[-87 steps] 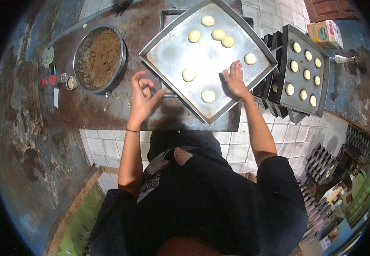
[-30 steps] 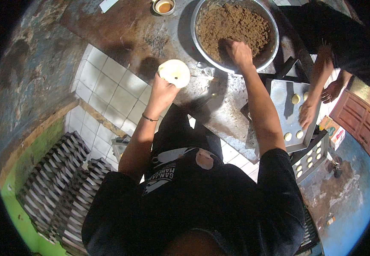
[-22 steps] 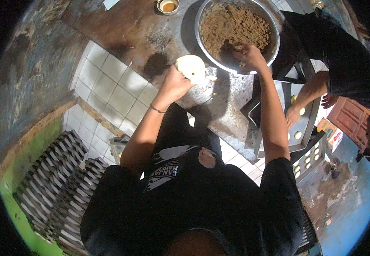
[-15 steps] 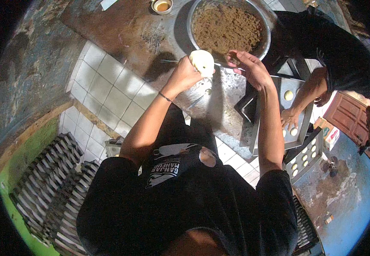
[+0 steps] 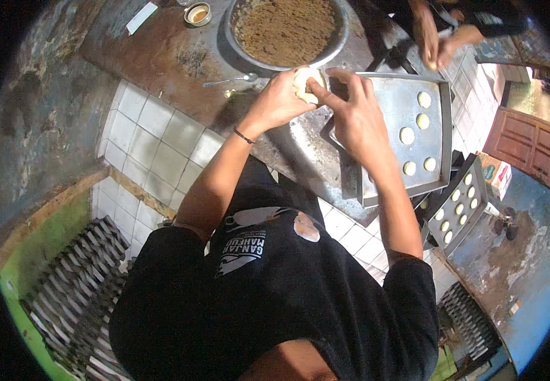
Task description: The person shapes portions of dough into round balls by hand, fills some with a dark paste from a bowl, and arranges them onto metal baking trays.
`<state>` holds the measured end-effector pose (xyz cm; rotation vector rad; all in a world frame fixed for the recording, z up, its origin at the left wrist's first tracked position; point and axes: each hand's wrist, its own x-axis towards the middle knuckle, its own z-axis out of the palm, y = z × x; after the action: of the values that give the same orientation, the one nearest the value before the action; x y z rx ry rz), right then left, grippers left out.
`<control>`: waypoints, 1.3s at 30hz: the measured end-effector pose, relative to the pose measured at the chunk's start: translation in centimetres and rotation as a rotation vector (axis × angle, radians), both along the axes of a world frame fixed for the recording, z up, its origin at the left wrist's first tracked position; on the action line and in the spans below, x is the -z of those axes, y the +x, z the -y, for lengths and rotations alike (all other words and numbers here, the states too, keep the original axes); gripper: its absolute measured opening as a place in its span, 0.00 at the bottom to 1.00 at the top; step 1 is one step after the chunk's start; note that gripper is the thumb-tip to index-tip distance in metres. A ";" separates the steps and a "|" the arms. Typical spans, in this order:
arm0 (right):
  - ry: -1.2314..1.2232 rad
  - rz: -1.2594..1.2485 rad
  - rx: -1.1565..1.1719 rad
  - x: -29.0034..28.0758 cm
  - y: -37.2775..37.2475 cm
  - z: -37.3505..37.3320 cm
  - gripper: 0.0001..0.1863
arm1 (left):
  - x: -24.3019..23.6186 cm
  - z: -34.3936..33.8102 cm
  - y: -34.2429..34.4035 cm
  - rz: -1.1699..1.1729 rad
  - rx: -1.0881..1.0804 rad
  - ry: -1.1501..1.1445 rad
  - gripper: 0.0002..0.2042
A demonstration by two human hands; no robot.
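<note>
In my left hand point(image 5: 276, 100), the fingers curl round a pale piece of dough point(image 5: 300, 87) with a hollow in its middle. My right hand point(image 5: 360, 120) meets it from the other side, a digit pressed into the hollow and another near the rim. Brown filling shows little there, mostly covered by the fingers. Just beyond both hands, a wide metal bowl point(image 5: 229, 37) holds brown crumbly filling point(image 5: 287, 28). Under my right wrist and to its right lies a metal tray point(image 5: 386, 98) with several pale dough rounds point(image 5: 407, 135).
A spoon point(image 5: 231, 80) lies on the worn table point(image 5: 154, 57) left of my hands, with a small cup point(image 5: 197, 15) farther back. A co-worker's hands point(image 5: 438, 47) are at the far right. Below them are another tray of rounds point(image 5: 459, 208) and a carton point(image 5: 496, 174).
My right hand has come from near the bowl to the dough, pressing into it. The co-worker's hand has left the tray and both hands meet farther back. My view has shifted right.
</note>
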<state>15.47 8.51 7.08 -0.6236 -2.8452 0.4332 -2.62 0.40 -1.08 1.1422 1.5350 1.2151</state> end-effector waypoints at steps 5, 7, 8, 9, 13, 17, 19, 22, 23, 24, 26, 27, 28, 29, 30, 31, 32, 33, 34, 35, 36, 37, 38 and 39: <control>-0.384 -0.247 -0.006 -2.4 5.0 -0.5 0.32 | -1.5 0.4 3.8 0.000 0.294 -0.025 0.20; -0.556 -0.223 -0.064 -2.2 6.4 -0.8 0.36 | -3.3 -0.1 5.2 -0.079 0.427 -0.149 0.19; -0.538 -0.258 -0.042 -2.3 7.2 -0.8 0.32 | -4.4 -0.2 5.8 -0.111 0.465 -0.140 0.20; -0.615 -0.283 0.025 -1.9 8.4 -1.0 0.31 | -5.1 -0.2 6.5 -0.143 0.504 -0.130 0.20; -1.028 -0.514 0.267 1.1 12.4 -1.0 0.24 | -7.4 1.1 9.7 0.254 0.363 -0.064 0.26; -1.184 -0.584 0.369 -2.0 15.0 0.6 0.29 | -8.1 1.3 12.9 0.438 0.215 -0.027 0.18; -0.770 -0.555 0.272 -3.0 15.6 1.8 0.32 | -7.6 1.0 13.8 0.314 0.234 -0.059 0.16; -0.371 -0.478 0.149 -3.6 16.0 1.6 0.36 | -7.6 0.2 15.3 0.180 0.280 -0.091 0.15; -0.342 -0.446 0.112 -3.8 16.2 1.1 0.35 | -8.1 0.1 15.8 0.330 0.258 -0.170 0.15; -0.293 -0.491 0.131 -3.5 16.5 0.5 0.30 | -8.9 0.1 16.1 0.479 0.233 -0.250 0.15; -0.396 -0.561 0.245 -2.8 17.5 0.4 0.26 | -9.8 -0.3 16.2 0.758 0.193 -0.342 0.18; -0.450 -0.595 0.300 -2.3 17.9 0.3 0.23 | -10.1 -0.6 16.4 0.772 0.170 -0.287 0.19; -0.549 -0.734 0.370 -1.5 17.7 0.6 0.17 | -10.2 -0.5 16.8 0.791 0.148 -0.235 0.20; -0.774 -0.798 0.438 -1.3 17.8 0.7 0.16 | -10.6 -0.5 17.2 0.810 0.125 -0.183 0.20; -1.001 -0.858 0.503 -1.3 18.0 0.8 0.15 | -11.2 -0.6 18.2 0.589 0.072 -0.071 0.17; -1.230 -0.906 0.568 -1.0 18.2 1.2 0.14 | -10.7 -1.0 18.5 0.455 0.054 -0.002 0.14; -1.408 -1.031 0.557 0.1 17.9 1.9 0.14 | -10.0 -1.4 18.6 0.318 0.034 0.071 0.12; -1.691 -1.111 0.481 1.2 18.2 2.3 0.13 | -9.7 -1.7 18.9 0.181 0.014 0.143 0.10; -1.829 -1.208 0.418 2.1 18.1 2.8 0.14 | -10.4 -2.2 19.6 0.224 -0.063 0.164 0.06; -1.966 -1.307 0.347 2.6 17.9 3.8 0.17 | -10.8 -2.7 20.3 0.233 -0.039 0.203 0.06; -2.006 -1.399 0.221 2.8 17.8 4.6 0.22 | -11.0 -3.3 20.9 0.242 -0.014 0.243 0.07; -1.995 -1.451 0.284 1.6 17.2 5.6 0.27 | -11.5 -3.7 21.3 0.250 0.001 0.279 0.08; -1.851 -1.528 0.287 1.3 16.8 6.4 0.23 | -12.0 -4.1 22.1 0.180 0.079 0.333 0.08; -1.704 -1.598 0.289 1.2 16.7 6.8 0.19 | -13.2 -4.0 22.9 0.139 0.158 0.290 0.06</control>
<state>32.13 1.73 5.84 -0.3937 -0.4459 1.9689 20.32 4.44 12.16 1.3086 1.1682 1.4075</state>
